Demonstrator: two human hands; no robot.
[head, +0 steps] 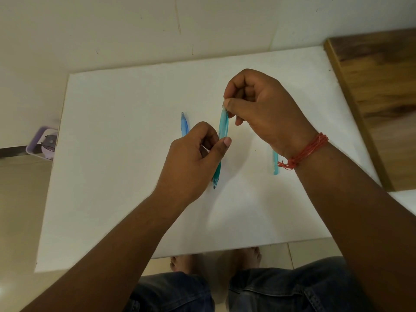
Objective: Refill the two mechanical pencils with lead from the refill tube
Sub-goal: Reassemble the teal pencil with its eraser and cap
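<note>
— So, where did you have the teal pencil (222, 131) just then?

— You held it off the white board (112, 176), tip toward you. Your left hand (191, 163) gripped the lower barrel, thumb pressed against its side and the other fingers curled round behind. Your right hand (258, 109) pinched the top end between thumb and forefinger, the remaining fingers folded loosely under.

— Why that grip?

— I'd judge you steadied the body low so the upper pinch could work the cap end, where lead goes in. Whether the cap was on or off, I couldn't tell; your fingertips covered it.

— And the other things?

— The blue pencil (184, 126) lay flat on the board just beyond your left knuckles, partly hidden by them. A pale aqua stick, likely the refill tube (275, 162), lay under your right wrist beside the red thread bracelet (304, 152), within easy reach of those fingers.

— How far along were you?

— Early, by my reading: the tube lay unheld and the blue pencil untouched.
</note>
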